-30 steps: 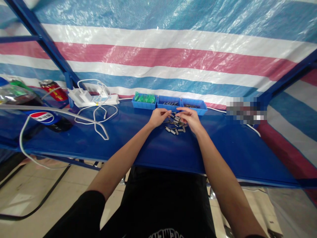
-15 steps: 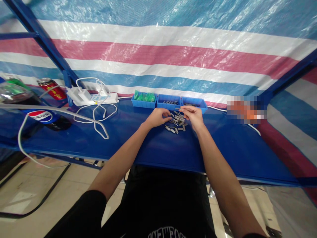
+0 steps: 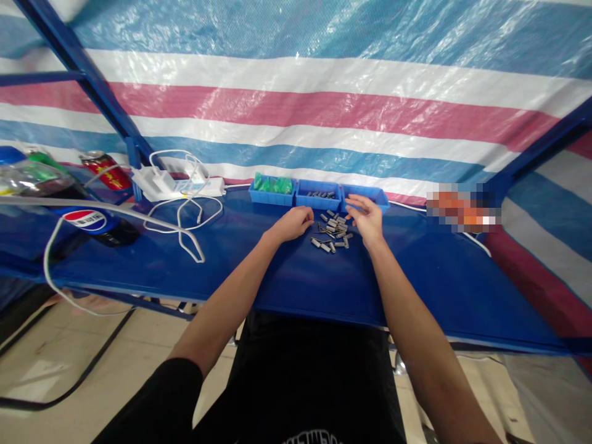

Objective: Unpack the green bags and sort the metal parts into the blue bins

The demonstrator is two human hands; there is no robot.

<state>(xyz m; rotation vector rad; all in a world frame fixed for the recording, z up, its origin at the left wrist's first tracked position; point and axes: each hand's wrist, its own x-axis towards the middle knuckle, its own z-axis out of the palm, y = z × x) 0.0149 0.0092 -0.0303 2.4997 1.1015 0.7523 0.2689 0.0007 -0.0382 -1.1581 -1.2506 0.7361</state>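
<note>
On the blue counter (image 3: 194, 271), the right hand (image 3: 367, 217) has lifted from the pile toward the far right bin (image 3: 378, 195), fingers now spread and empty, so its pinched piece seems dropped there. The left hand (image 3: 292, 223) rests loosely curled, its contents hidden, just left of the metal parts (image 3: 332, 232), which lie between both hands.

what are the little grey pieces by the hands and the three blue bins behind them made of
The little grey pieces: probably metal, since they are dull silver-grey short cylinders with faint glints, though too small to be sure. The three blue bins: likely moulded plastic, with uniform bright blue colour, thin walls and a slightly glossy rim. The left hand and right hand rest beside the pile.
</note>
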